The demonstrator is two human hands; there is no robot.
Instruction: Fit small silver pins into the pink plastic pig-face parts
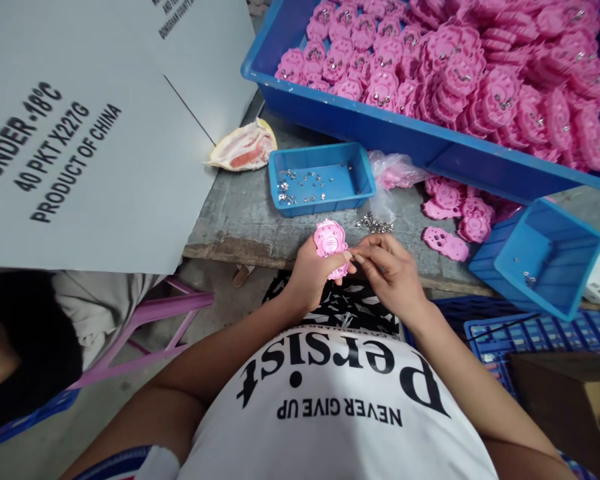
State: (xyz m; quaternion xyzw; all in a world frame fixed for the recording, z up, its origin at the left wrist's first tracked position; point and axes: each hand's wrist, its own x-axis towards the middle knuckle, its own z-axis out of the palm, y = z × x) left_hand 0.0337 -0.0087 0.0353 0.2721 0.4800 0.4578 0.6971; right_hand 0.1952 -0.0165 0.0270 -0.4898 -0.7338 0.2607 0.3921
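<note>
Pink piece [331, 241]: you hold it above the table [245, 213] edge, face up, close to your body.
Left hand [313, 273]: your fingers are clamped round its lower half.
Right hand [390, 270]: your fingertips are pinched together at its right edge; whether they grip a metal bit is too small to tell.
Done: the large bin [360, 123] is heaped with pieces carrying metal bits.
Left: by my judgement, little; only a few loose pieces [447, 243], a small pile of bits [375, 223] and the sparse small tray [320, 203].

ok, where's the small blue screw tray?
Head view, centre: small blue tray in front of the big blue crate, between the fruit peel and a plastic bag.
</note>
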